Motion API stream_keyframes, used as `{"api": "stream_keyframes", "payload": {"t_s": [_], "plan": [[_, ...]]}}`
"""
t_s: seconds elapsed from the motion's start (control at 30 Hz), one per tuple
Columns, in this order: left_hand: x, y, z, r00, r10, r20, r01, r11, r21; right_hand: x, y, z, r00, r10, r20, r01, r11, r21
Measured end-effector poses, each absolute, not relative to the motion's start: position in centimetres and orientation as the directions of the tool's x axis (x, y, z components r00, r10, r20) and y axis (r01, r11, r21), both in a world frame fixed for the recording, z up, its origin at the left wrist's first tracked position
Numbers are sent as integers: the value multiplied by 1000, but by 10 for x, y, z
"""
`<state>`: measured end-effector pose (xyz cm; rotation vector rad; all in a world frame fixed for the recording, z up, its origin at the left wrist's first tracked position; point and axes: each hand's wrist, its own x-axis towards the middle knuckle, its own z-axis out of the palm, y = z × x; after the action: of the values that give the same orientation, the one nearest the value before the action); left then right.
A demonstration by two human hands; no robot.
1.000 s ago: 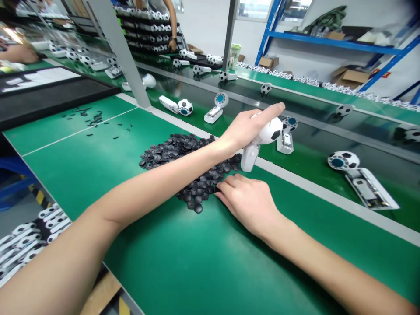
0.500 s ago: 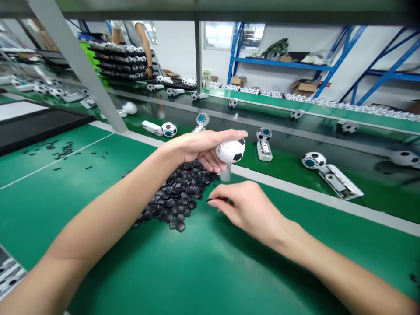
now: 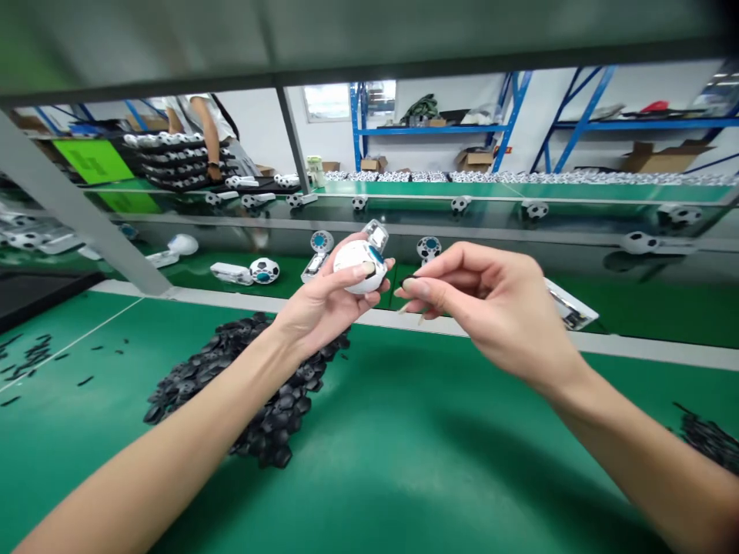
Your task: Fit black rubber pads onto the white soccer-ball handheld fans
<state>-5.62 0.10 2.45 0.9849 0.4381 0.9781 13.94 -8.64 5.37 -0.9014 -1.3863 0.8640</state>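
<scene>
My left hand [image 3: 323,308] is closed around a white soccer-ball-shaped housing [image 3: 352,258], thumb across its front. A blue patch shows on the ball's right side, and a clear-and-white handle [image 3: 377,235] sticks up behind it. Just to the right, my right hand [image 3: 479,296] pinches a small black piece [image 3: 409,282] between thumb and fingertips, apart from the ball. Below my left forearm lies a heap of black pentagon pieces [image 3: 277,415] on the green table [image 3: 392,469].
Soccer-ball units with handles, such as one at left [image 3: 264,270], lie along the green conveyor [image 3: 392,296] beyond the table's pale edge. Thin black strips [image 3: 707,438] lie at right, more at far left. A grey post [image 3: 109,223] stands at left. Another person [image 3: 205,131] stands by stacked trays.
My left hand has turned the ball, so its blue patch and handle now point up and right. My right hand has risen from beside the heap to near the ball, holding the black piece.
</scene>
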Motion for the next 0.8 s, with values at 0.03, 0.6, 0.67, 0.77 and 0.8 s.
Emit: {"api": "stream_keyframes", "payload": {"t_s": [0.03,0.6,0.67,0.77,0.8], "plan": [[-56,-1,24,516,849,111,-471,173,865,140,-84,52,6,915,403,-6,403,-915],[-48,-26,9,366,768,526,-44,-550,834,129,-75,31,1,922,388,25,388,-921],[-48,-29,10,328,759,562,29,-603,797,128,-77,33,-16,935,353,12,353,-935],[-46,-33,14,243,772,587,90,-621,779,129,-82,35,-66,944,324,30,326,-945],[-45,-34,15,221,775,591,84,-619,781,129,-83,36,-81,942,326,47,331,-943]]}}
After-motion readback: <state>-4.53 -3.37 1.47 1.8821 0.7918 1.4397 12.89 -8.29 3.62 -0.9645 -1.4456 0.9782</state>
